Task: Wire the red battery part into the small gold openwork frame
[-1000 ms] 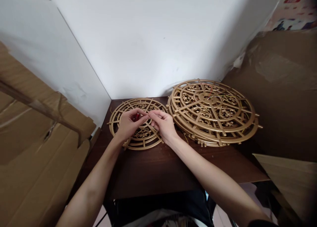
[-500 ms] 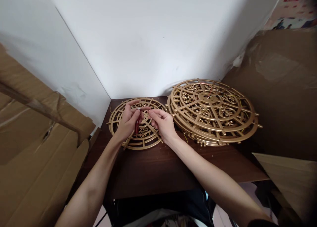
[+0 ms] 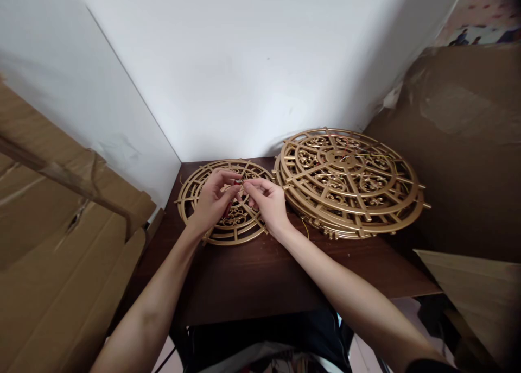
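Observation:
A round gold openwork frame [image 3: 236, 235] lies on the dark wooden table [image 3: 244, 286], and both hands are over its middle. My left hand [image 3: 215, 199] is closed around a small red-handled tool [image 3: 227, 209], whose handle slants down below the fingers. Close against its fingertips, my right hand [image 3: 264, 202] is pinched on something too small to make out. To the right sits a stack of larger gold openwork frames [image 3: 350, 183], with thin yellow and red wires on top.
Behind the table stands a white wall [image 3: 244, 63]. Large cardboard pieces [image 3: 52, 242] rise at the left, and a big cardboard box [image 3: 468, 145] wrapped in clear film is at the right. A loose yellow wire [image 3: 306, 229] hangs beside the stack.
My left fingers have curled in, and the red handle has tilted and is now more covered. My right hand has barely moved.

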{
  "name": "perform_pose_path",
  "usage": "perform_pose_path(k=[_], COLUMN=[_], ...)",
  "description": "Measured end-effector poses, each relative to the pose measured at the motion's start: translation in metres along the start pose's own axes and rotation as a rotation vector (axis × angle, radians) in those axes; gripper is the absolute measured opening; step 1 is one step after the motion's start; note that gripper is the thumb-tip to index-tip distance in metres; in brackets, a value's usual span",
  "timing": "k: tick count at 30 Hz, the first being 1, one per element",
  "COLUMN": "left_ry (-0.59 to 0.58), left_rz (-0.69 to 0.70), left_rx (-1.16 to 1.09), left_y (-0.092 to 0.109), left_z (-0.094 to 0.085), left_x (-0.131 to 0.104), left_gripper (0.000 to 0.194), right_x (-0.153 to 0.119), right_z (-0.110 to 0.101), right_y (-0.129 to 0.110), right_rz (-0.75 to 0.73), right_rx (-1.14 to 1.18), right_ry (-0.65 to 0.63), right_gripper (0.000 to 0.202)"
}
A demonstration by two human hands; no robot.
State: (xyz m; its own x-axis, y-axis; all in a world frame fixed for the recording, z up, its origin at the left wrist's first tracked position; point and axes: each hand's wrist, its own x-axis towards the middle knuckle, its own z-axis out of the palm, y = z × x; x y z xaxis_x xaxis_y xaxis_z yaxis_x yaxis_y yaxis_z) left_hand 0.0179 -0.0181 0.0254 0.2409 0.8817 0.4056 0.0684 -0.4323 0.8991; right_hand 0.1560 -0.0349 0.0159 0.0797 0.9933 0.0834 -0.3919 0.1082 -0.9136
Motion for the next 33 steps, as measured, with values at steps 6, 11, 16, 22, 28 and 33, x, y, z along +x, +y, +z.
perform_pose_path(k=[6,11,16,22,28,33], left_ry=[-0.015,-0.031,-0.028,-0.038,-0.02,-0.031], left_rz=[-0.056,-0.077,-0.101,-0.087,-0.056,-0.044], left_rx=[-0.009,-0.002,0.027,0.051,0.032,0.02], left_y=[0.0022,0.0059,0.0052,0.0027,0.0057,0.0056], left_z=[-0.0017,-0.0031,-0.0044,-0.0053,-0.004,-0.0029], left_x=[-0.001,-0.0014,-0.0022,-0.0025,-0.0014,-0.0012], left_gripper=[0.023,0.026,0.026,0.025,0.027,0.027], right_x=[-0.0002,-0.001,-0.0013,-0.0021,-0.0028,-0.0025], right_z=[-0.0009,-0.0019,-0.0022,-0.0021,-0.0016,-0.0017], right_y=[0.0003,0.0022,0.0039,0.0009,0.0005,0.0011], right_rz=[-0.026,-0.05,-0.056,-0.058,-0.052,-0.053], right_rx=[-0.026,-0.072,-0.084,-0.09,-0.111,-0.104], right_ry=[-0.012,-0.012,0.001,-0.007,0.002,0.0], right_gripper=[0.023,0.021,0.019,0.018,0.017,0.017])
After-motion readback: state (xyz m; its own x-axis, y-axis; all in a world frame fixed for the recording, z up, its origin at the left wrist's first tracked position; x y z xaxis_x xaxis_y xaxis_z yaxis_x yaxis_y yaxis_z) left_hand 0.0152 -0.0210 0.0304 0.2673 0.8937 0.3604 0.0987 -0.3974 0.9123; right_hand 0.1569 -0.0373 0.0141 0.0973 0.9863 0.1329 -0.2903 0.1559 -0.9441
